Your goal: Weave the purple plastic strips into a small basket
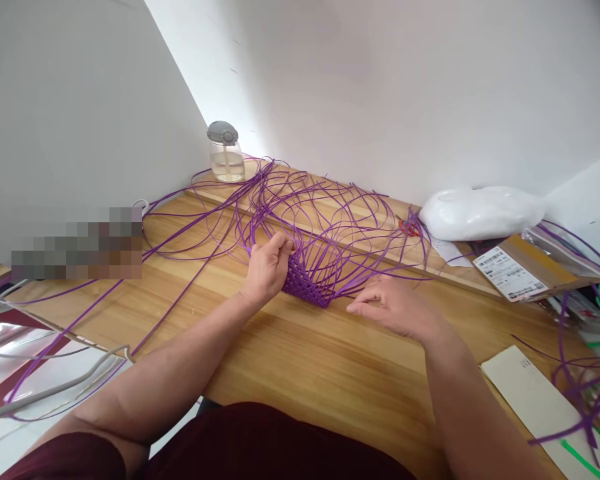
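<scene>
A small piece of purple weaving (307, 285), made of narrow strips, rests on the wooden table in front of me. Its loose strips (325, 233) fan out away from me in a wide tangle. My left hand (270, 268) is closed on the left edge of the weaving, thumb and fingers pressed together. To the right of the piece hovers my right hand (397, 305), slightly blurred. Its thumb and fingers are apart and loosely curved, close to the strip ends, and I see nothing held in them.
A lidded glass jar (227, 157) of pale liquid stands at the back left. Toward the right lie a glossy white object (483, 212), a labelled packet (517, 270), a cream card (525, 393) and more purple and green strips. A cable (70, 380) crosses the left edge.
</scene>
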`<state>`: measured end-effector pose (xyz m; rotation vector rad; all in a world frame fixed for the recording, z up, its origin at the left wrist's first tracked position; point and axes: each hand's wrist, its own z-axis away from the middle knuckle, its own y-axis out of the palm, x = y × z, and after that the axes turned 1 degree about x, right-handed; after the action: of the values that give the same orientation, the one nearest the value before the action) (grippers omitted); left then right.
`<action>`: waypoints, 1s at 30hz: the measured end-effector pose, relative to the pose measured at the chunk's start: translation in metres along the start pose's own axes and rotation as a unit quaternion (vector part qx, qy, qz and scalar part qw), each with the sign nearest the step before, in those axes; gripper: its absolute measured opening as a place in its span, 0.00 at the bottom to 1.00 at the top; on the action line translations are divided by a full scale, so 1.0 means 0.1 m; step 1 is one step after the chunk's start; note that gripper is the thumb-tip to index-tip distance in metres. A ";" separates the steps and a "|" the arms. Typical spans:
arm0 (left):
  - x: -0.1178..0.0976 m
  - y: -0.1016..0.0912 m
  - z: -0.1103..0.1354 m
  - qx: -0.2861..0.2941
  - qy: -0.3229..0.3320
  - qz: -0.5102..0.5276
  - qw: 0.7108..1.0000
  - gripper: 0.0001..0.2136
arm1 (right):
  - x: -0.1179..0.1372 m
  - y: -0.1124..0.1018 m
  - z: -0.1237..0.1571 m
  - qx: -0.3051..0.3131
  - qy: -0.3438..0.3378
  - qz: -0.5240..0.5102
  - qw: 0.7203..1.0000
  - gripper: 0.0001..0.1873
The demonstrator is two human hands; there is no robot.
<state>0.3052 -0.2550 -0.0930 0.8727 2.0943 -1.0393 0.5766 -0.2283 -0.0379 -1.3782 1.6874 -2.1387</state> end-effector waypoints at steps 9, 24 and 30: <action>0.01 0.05 -0.09 -0.153 -0.067 0.377 0.911 0.15 | -0.13 0.51 -0.24 -0.072 0.004 -0.207 0.976 0.20; 0.07 0.39 0.17 0.023 -0.087 0.301 0.949 0.19 | 0.15 0.22 0.22 -0.157 -0.052 0.017 0.986 0.07; -0.09 0.29 0.23 0.025 -0.079 0.268 0.960 0.16 | -0.06 0.71 0.29 -0.134 0.054 -0.159 0.977 0.13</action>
<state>0.3386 -0.2637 -0.1090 1.2498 1.5712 -0.8355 0.5690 -0.2731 -0.0997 -1.7398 1.9760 -2.2448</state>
